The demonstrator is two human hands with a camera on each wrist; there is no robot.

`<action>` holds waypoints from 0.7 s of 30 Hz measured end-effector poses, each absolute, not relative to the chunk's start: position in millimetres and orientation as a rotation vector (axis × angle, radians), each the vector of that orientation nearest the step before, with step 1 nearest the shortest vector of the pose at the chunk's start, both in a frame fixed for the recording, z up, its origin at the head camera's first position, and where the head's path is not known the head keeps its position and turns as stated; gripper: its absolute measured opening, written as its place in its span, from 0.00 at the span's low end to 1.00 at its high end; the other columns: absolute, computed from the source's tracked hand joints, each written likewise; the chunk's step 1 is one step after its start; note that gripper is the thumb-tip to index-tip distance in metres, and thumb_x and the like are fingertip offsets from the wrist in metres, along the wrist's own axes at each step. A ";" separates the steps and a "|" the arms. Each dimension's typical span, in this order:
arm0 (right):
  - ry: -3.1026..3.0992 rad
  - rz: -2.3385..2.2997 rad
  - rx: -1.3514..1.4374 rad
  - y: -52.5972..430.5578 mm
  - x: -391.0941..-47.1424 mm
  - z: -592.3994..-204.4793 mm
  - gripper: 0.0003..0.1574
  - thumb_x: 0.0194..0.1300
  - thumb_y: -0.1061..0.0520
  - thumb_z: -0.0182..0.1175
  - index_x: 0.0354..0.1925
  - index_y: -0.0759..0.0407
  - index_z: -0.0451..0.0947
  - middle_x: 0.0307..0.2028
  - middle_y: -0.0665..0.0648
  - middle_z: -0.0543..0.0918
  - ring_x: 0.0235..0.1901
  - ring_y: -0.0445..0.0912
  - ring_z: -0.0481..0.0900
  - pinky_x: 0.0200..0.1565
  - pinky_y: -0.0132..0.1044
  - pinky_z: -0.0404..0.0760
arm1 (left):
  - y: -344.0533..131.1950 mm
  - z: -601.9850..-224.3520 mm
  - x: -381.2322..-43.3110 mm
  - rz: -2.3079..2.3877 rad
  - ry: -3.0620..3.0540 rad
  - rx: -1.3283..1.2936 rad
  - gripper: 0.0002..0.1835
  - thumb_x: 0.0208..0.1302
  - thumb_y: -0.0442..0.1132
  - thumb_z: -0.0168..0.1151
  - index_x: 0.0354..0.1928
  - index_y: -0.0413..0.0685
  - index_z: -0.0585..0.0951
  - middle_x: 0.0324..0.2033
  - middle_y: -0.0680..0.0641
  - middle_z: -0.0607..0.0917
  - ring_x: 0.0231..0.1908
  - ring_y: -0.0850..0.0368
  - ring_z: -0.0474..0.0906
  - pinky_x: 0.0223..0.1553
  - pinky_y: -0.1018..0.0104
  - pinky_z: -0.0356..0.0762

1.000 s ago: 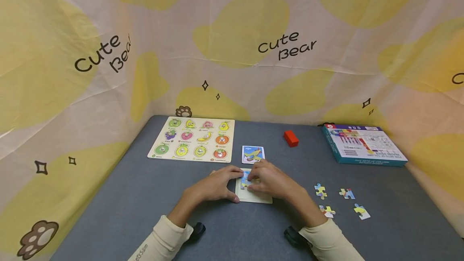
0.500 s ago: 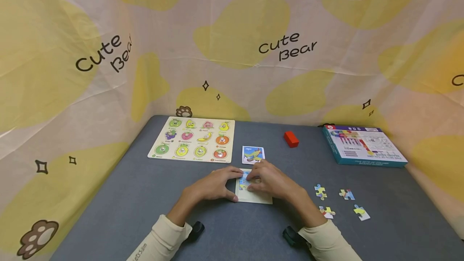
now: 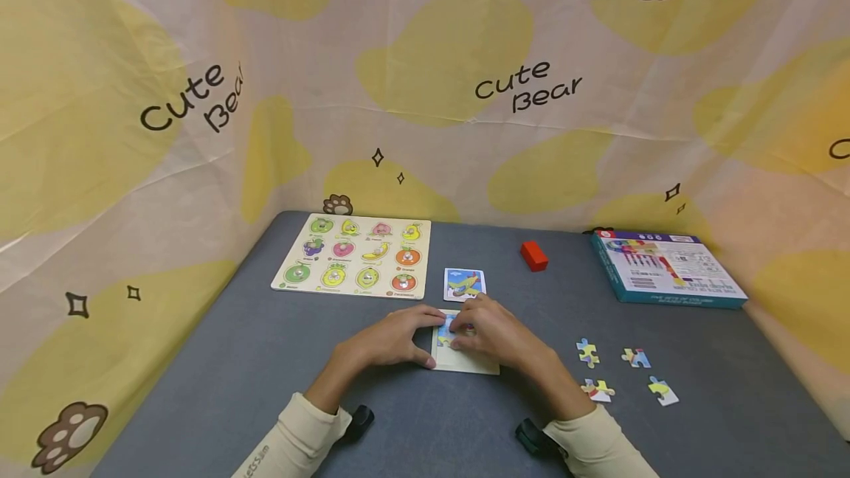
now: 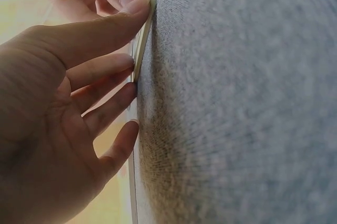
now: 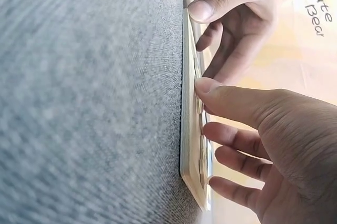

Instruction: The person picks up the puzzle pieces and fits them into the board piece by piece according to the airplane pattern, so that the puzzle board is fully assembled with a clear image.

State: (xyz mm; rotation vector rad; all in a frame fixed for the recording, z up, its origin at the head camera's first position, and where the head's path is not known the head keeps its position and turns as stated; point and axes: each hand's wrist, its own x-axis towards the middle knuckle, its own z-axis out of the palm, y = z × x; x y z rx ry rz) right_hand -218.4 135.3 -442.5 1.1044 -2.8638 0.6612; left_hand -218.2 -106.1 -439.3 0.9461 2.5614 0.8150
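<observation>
A small pale puzzle board [image 3: 471, 364] lies at the table's middle, with blue-and-yellow jigsaw pieces [image 3: 443, 336] on its left part. My left hand [image 3: 393, 338] holds the board's left side, thumb at the near corner and index finger at the far one. Over the board my right hand [image 3: 493, 329] pinches at a jigsaw piece, largely hidden beneath its fingers. In the right wrist view, the right thumb [image 5: 226, 98] touches pieces lying on the board [image 5: 185, 108]. Just behind sits a picture card [image 3: 463, 283] showing a yellow airplane.
Several loose jigsaw pieces [image 3: 636, 358] lie right of the right forearm. A fruit board [image 3: 350, 255] is at the back left. A red block [image 3: 534, 256] and a flat teal-edged box [image 3: 667, 269] stand at the back right, before a patterned curtain [image 3: 425, 57].
Both hands stay at the puzzle board with almost no movement. The right hand's fingers shift slightly over the pieces; the loose pieces lie as before.
</observation>
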 end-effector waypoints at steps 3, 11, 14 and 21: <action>-2.860 0.661 1.098 135.0 -217.7 -442.5 0.12 0.64 0.53 0.77 0.45 0.54 0.92 0.42 0.50 0.88 0.48 0.47 0.79 0.52 0.47 0.80 | -106.5 -439.2 -217.7 0.815 2.562 0.941 0.39 0.60 0.44 0.80 0.72 0.44 0.78 0.72 0.47 0.76 0.73 0.46 0.70 0.73 0.42 0.64; -2.860 0.673 1.028 133.2 -216.6 -442.5 0.11 0.62 0.53 0.78 0.43 0.53 0.93 0.40 0.49 0.87 0.45 0.46 0.79 0.48 0.45 0.79 | -106.4 -439.8 -218.3 0.863 2.557 0.961 0.30 0.59 0.42 0.80 0.64 0.45 0.82 0.70 0.47 0.78 0.73 0.47 0.71 0.73 0.44 0.64; -2.856 0.675 1.014 132.8 -216.3 -442.8 0.10 0.61 0.54 0.78 0.42 0.53 0.93 0.39 0.49 0.87 0.45 0.47 0.79 0.47 0.45 0.79 | -106.0 -440.2 -218.5 0.863 2.555 0.959 0.27 0.60 0.42 0.80 0.60 0.46 0.84 0.71 0.47 0.78 0.73 0.48 0.71 0.73 0.43 0.64; -2.841 0.693 1.001 132.6 -216.1 -443.7 0.10 0.60 0.54 0.78 0.41 0.53 0.92 0.39 0.49 0.88 0.45 0.47 0.80 0.48 0.45 0.79 | -103.7 -436.8 -214.3 0.828 2.587 0.980 0.25 0.59 0.40 0.81 0.58 0.46 0.86 0.62 0.48 0.79 0.65 0.48 0.74 0.67 0.39 0.67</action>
